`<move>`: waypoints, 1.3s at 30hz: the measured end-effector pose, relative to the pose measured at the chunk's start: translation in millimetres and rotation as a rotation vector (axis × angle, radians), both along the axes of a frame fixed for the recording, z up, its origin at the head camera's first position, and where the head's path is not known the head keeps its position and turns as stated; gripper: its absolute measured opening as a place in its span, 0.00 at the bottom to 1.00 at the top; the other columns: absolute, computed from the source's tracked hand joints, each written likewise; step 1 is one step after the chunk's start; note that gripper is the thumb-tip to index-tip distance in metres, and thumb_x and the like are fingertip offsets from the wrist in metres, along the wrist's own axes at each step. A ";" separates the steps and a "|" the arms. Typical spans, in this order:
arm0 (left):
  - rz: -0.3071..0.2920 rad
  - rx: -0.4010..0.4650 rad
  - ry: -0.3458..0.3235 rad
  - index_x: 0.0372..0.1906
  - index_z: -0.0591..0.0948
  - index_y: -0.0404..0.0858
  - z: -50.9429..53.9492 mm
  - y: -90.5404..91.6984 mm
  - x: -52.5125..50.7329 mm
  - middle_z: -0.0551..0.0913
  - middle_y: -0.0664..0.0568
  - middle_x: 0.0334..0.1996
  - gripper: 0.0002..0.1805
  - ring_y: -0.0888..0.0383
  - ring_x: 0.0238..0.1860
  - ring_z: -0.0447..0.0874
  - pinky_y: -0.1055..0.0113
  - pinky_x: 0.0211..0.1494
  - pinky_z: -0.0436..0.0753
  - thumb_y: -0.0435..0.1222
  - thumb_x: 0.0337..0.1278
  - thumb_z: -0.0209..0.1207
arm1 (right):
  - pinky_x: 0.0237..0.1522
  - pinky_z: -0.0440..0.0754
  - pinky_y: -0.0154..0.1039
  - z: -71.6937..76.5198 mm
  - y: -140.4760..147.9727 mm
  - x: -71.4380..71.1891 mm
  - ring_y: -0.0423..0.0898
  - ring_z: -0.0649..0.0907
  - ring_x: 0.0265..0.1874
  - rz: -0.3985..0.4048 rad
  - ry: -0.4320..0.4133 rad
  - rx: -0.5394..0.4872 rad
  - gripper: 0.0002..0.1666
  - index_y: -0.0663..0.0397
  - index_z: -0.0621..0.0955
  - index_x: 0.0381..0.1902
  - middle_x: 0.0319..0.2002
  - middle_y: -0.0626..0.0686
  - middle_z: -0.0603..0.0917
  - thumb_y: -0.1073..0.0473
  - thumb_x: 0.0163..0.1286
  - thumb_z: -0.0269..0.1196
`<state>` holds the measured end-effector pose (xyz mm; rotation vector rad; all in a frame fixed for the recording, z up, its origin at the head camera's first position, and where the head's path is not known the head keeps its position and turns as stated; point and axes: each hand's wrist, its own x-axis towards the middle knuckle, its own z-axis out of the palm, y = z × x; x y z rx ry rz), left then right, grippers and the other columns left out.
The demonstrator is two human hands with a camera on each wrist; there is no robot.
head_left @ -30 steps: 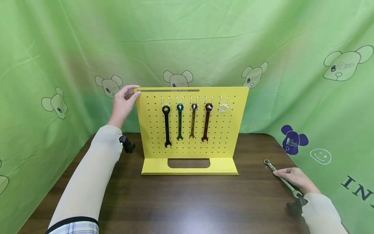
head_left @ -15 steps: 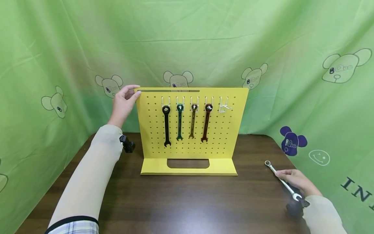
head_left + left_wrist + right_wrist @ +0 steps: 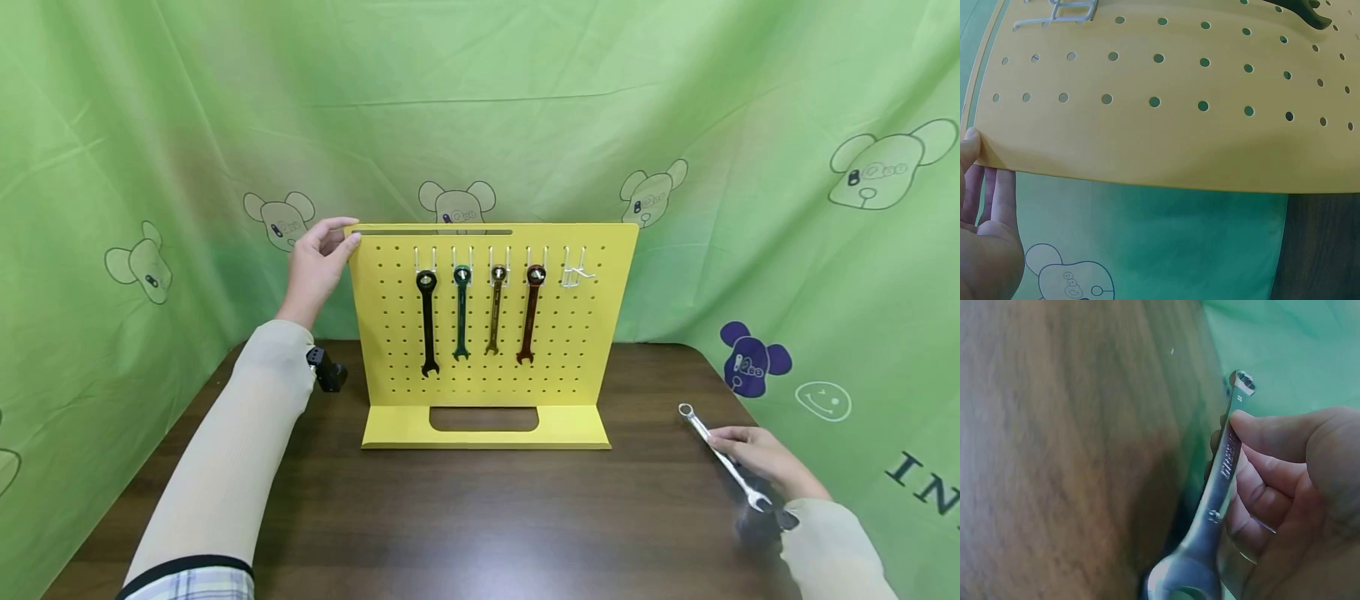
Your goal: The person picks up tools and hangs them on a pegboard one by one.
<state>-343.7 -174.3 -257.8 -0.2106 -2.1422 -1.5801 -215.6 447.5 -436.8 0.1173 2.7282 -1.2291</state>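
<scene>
In the head view my left hand (image 3: 315, 268) grips the upper left corner of a yellow pegboard (image 3: 405, 350). Its thumb lies on the front face and its fingers reach behind the edge, as the left wrist view also shows. Over the table's right side, my right hand (image 3: 763, 460) pinches a silver combination wrench (image 3: 1213, 494) along its shank, ring end pointing away. From hooks on the board hang a black wrench (image 3: 428, 325), a green wrench (image 3: 461, 321), a bronze wrench (image 3: 495, 317) and a red wrench (image 3: 530, 321). A white hook (image 3: 574, 277) at the right holds nothing.
The pegboard stands upright on its slotted base on a dark brown wooden table (image 3: 465, 517). A green curtain (image 3: 525, 108) with cartoon bear prints surrounds the table at the back and sides. A small black wrist camera (image 3: 327, 371) sits by my left sleeve.
My right hand has shifted very slightly, the silver wrench turning a little in its grip. The left hand and the pegboard have stayed in place.
</scene>
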 end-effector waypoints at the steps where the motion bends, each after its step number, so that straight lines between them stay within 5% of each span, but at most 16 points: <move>1: -0.001 0.002 0.000 0.59 0.82 0.44 -0.3 0.1 -0.1 0.85 0.47 0.50 0.18 0.59 0.47 0.82 0.66 0.54 0.79 0.43 0.68 0.63 | 0.29 0.76 0.37 1.0 -1.9 0.0 0.40 0.75 0.27 0.008 0.011 0.000 0.27 0.83 0.72 0.57 0.28 0.48 0.77 0.59 0.76 0.55; 12: 0.002 0.010 -0.002 0.59 0.82 0.45 -1.3 0.0 -0.3 0.85 0.48 0.49 0.18 0.59 0.47 0.81 0.67 0.53 0.79 0.43 0.67 0.63 | 0.24 0.76 0.34 20.9 -28.5 -10.2 0.37 0.73 0.22 0.040 0.094 -0.122 0.26 0.84 0.71 0.57 0.26 0.45 0.75 0.60 0.77 0.57; 19: 0.001 0.010 -0.004 0.58 0.82 0.45 -1.0 0.5 -0.6 0.85 0.48 0.49 0.18 0.60 0.47 0.81 0.67 0.53 0.79 0.44 0.67 0.63 | 0.33 0.85 0.38 44.7 -49.6 -16.5 0.40 0.81 0.29 0.090 0.137 -0.138 0.27 0.82 0.70 0.59 0.33 0.48 0.81 0.59 0.78 0.56; 29: 0.001 0.008 0.000 0.59 0.82 0.45 -0.7 0.1 -1.7 0.85 0.47 0.50 0.18 0.59 0.48 0.82 0.66 0.54 0.79 0.44 0.67 0.63 | 0.36 0.84 0.38 84.2 -84.5 -24.3 0.44 0.84 0.30 0.133 0.247 -0.130 0.27 0.77 0.71 0.62 0.35 0.51 0.82 0.56 0.79 0.56; 39: -0.006 0.011 0.001 0.59 0.82 0.45 -1.5 -0.8 -1.4 0.85 0.48 0.49 0.18 0.59 0.47 0.81 0.67 0.53 0.79 0.44 0.67 0.63 | 0.40 0.84 0.35 118.9 -120.8 -31.6 0.36 0.81 0.37 0.138 0.314 -0.202 0.29 0.72 0.71 0.64 0.37 0.40 0.82 0.52 0.79 0.56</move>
